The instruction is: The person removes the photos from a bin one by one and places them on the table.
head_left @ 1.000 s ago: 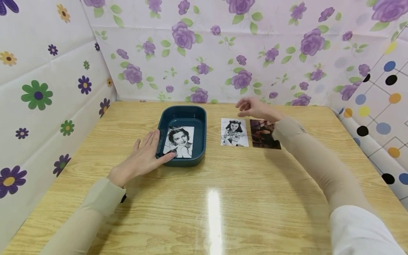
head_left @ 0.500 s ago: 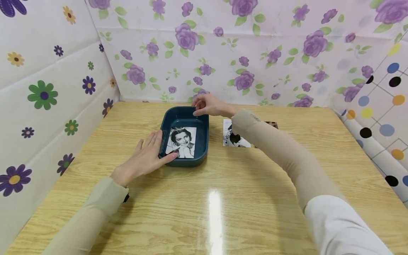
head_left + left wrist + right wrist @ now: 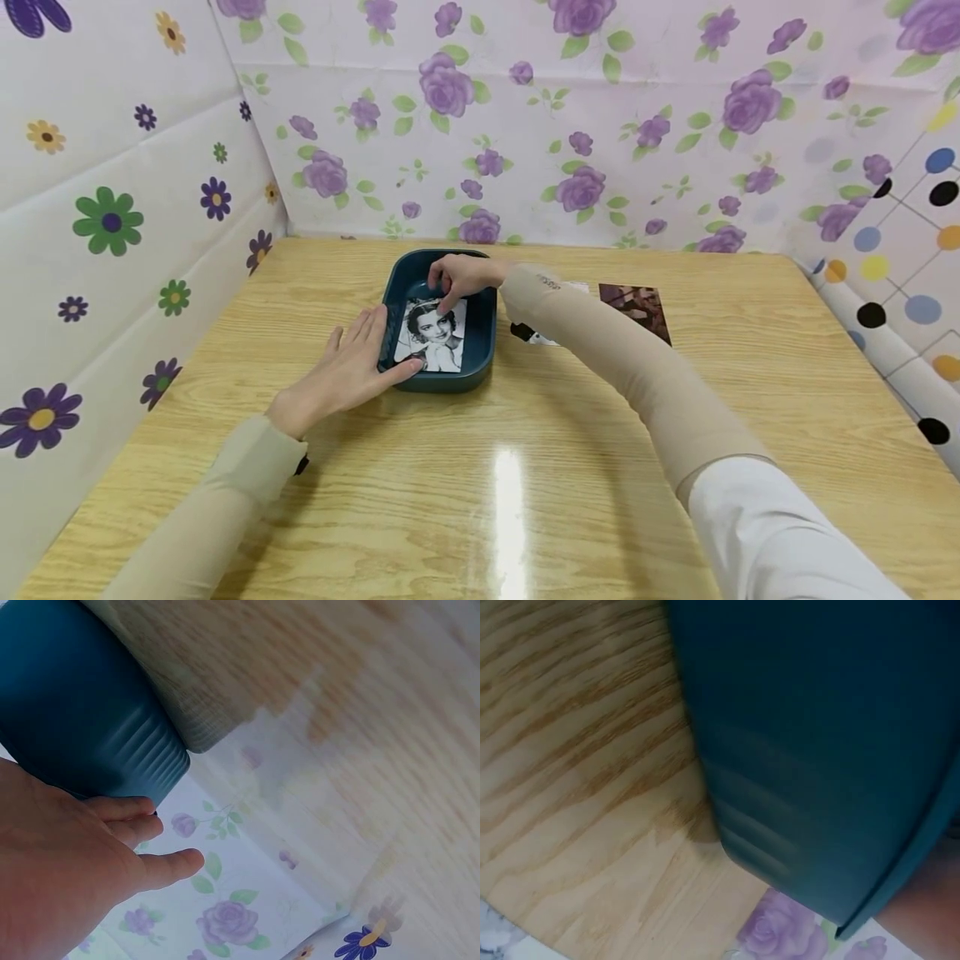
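- A blue tray is sitting on the wooden bench, a little above the middle of the head picture.
- A black-and-white photo of a smiling face is lying flat inside the tray, face up.
- The left hand is resting against the left side of the tray. Its fingers are straight and flat, with the thumb lying along the near left corner. It is holding nothing. It looks like it is keeping the tray from sliding.
- In the left wrist picture, the fingers are touching the ribbed blue wall of the tray.
- The right hand is reaching across into the top of the tray. Its fingers are bending down onto the top edge of the photo. I cannot tell if they are pinching it or just touching it.
- The right wrist picture is showing only the tray's blue wall and the bench, very close up.
- The right sleeve is lying over another photo, so most of that one is hidden.
- A dark brown photo is lying flat on the bench, to the right of the tray and well apart from both hands.
- Flowery walls are standing around the bench at the top and left of the picture.
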{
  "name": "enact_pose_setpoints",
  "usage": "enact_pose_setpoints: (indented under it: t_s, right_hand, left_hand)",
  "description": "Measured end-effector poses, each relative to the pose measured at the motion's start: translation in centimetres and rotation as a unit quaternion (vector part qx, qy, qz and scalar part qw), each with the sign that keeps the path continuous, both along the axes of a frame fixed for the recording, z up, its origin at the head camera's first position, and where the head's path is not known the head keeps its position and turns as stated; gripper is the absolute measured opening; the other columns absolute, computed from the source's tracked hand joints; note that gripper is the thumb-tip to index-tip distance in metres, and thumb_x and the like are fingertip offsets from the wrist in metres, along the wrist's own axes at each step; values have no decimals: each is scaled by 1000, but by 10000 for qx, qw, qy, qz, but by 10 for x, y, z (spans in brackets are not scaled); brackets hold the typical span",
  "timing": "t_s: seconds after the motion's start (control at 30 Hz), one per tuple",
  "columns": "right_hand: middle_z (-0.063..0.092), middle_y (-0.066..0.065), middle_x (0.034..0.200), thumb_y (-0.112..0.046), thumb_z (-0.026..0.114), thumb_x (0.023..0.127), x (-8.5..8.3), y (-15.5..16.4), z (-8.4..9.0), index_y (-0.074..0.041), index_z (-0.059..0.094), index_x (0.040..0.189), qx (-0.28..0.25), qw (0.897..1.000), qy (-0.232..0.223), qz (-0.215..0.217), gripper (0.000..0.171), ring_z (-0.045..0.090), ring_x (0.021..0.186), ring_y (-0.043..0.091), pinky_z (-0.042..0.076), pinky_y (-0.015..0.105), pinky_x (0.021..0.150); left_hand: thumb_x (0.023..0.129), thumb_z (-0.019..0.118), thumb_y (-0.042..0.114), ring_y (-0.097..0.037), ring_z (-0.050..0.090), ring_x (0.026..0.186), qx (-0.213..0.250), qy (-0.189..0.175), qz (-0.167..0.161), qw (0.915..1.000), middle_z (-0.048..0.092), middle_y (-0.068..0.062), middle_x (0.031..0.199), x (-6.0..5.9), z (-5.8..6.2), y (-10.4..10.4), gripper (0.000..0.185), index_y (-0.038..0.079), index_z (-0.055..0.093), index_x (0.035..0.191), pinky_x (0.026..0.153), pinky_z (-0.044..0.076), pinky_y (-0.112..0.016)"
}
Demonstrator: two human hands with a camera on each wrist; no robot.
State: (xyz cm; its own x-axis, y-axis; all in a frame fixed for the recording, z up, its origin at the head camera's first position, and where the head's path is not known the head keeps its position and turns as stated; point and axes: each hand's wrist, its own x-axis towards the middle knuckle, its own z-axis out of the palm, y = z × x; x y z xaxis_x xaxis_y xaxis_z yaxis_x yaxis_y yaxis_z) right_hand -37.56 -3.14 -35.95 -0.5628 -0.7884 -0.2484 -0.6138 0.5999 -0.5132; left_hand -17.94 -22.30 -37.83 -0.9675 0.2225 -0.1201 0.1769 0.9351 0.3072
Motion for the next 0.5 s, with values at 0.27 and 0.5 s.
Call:
enact_pose_setpoints:
  t_s: [0.27, 0.5]
  right_hand:
    - [56, 11, 112, -30, 81, 78, 2, -5, -4, -10, 56, 126, 469, 9989, -40, -47, 58, 53, 90, 20, 45, 30, 78]
    - [55, 12, 118, -30, 82, 78, 3, -8, -8, -10, 55, 125, 589, 9981, -77, -170, 58, 53, 100, 23, 47, 34, 84]
  left_hand:
    - [85, 33, 81, -32, -1, 152, -1, 6, -20, 10000, -7, -9, 163, 0, -2, -1, 109, 9, -10, 154, 117, -2, -64]
    - [85, 34, 81, -31, -3, 152, 50, -15, -14, 10000, -7, -8, 164, 0, -1, -1, 109, 8, -9, 155, 117, -2, -64]
